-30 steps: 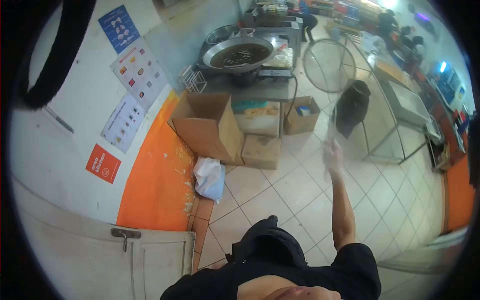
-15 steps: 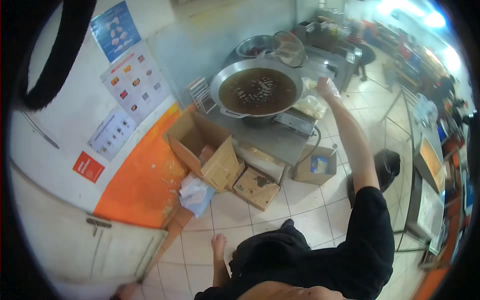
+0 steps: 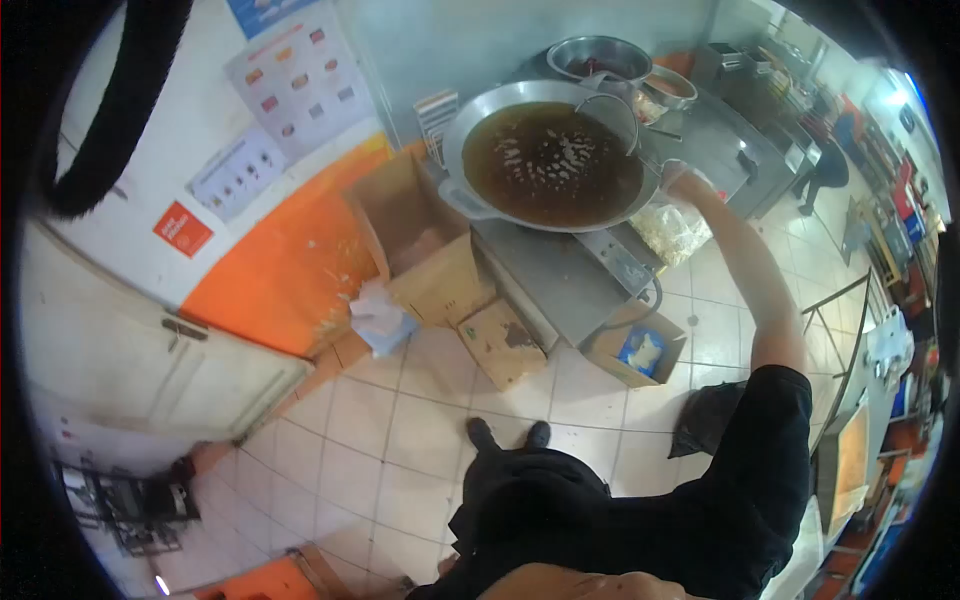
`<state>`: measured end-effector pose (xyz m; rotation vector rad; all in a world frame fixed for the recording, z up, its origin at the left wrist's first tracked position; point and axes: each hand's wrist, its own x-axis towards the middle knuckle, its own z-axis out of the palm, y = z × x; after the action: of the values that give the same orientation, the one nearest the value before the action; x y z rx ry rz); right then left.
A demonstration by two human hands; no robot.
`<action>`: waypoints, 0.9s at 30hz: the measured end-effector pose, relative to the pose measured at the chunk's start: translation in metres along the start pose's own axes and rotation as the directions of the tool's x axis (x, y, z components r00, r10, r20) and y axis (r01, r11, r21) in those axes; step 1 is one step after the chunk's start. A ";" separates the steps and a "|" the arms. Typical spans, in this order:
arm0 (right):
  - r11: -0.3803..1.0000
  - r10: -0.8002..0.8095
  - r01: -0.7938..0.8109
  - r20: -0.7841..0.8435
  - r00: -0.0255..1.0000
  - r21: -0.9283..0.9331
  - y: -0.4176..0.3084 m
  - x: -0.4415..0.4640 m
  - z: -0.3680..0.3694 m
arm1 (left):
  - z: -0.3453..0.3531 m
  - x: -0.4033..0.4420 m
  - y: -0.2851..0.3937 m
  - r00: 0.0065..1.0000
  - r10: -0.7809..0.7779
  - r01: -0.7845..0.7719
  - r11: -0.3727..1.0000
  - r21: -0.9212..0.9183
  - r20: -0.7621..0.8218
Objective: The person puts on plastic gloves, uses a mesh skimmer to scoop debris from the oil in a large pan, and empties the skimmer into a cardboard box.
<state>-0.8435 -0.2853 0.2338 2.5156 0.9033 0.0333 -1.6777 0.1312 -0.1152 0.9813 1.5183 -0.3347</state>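
Head view: gripping mesh skimmer (image 3: 614,118) by its handle in curled right hand (image 3: 685,182), just outside rim of wok (image 3: 457,160). Holding skimmer's hoop across right side of wok, above or touching dark oil (image 3: 550,170), cannot tell which. Just below right hand: clear plastic bag (image 3: 676,234). Cannot make out left hand or its grip.

At 1 o'clock from the view's centre are one wok (image 3: 455,145), one strainer (image 3: 618,115) and two metal bowls (image 3: 600,48). Four wall sheets (image 3: 300,80) are mounted toward 10 o'clock. Three cardboard boxes (image 3: 435,280) surround the centre; two shoes (image 3: 538,435) stand at 6 o'clock.
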 end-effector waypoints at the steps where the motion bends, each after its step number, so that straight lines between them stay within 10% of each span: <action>1: 0.998 0.014 -0.014 -0.009 1.000 0.056 0.001 0.001 0.005 | 0.005 -0.004 -0.011 1.000 -0.007 0.007 1.000 -0.024 -0.004; 3: 0.985 0.059 -0.053 -0.034 0.998 0.163 0.008 0.005 0.012 | 0.016 -0.011 -0.028 1.000 -0.021 0.020 0.998 -0.057 -0.005; 4: 0.974 -0.209 0.220 -0.147 0.967 0.057 0.014 0.001 0.010 | 0.020 -0.013 -0.034 1.000 -0.022 0.022 0.997 -0.071 -0.007; 8: 0.899 0.045 -0.184 0.333 0.942 0.397 -0.020 -0.020 -0.063 | 0.034 -0.016 -0.050 1.000 -0.025 0.023 0.995 -0.100 -0.013; 13: 0.771 0.146 -0.399 0.471 0.870 0.497 -0.045 -0.034 -0.087 | 0.041 -0.013 -0.050 1.000 -0.020 0.018 0.994 -0.110 -0.015; 14: 0.886 0.059 -0.255 0.453 0.889 0.387 -0.043 -0.031 -0.089 | 0.041 -0.013 -0.046 1.000 -0.019 0.018 0.994 -0.112 -0.013; 27: 0.337 -0.139 -0.659 0.728 0.672 0.673 -0.089 -0.065 -0.146 | 0.045 0.023 0.017 0.995 0.067 -0.076 0.989 0.130 0.072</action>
<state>-0.9731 -0.2034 0.3335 3.1455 0.0006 -1.6950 -1.6329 0.1187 -0.1405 1.1153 1.4103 -0.4175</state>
